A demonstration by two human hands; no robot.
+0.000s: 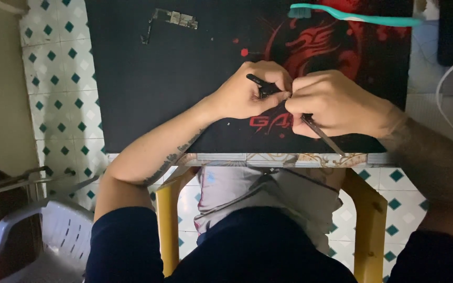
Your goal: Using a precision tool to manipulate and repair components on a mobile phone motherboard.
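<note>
Both hands work a small part mid-mat, job unfinished.
Near the mat's [148,105] front edge, the left hand [247,91] pinches black tweezers [260,84] and the right hand [331,105] grips a metal tool [323,136], tips meeting on something hidden. A circuit board [176,20] lies untouched at the far edge, a toothbrush [352,15] at the far right corner.

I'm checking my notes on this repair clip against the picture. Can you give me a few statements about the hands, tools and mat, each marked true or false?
1. Both hands meet over the black mat. True.
2. The left hand grips a dark slim tool. True.
3. The teal toothbrush is in the right hand. False: it lies at the mat's far edge, untouched.
4. The small circuit board lies between the hands. False: it lies apart, near the far left of the mat.
5. A thin metal tool sticks out below the right hand. True.
</note>
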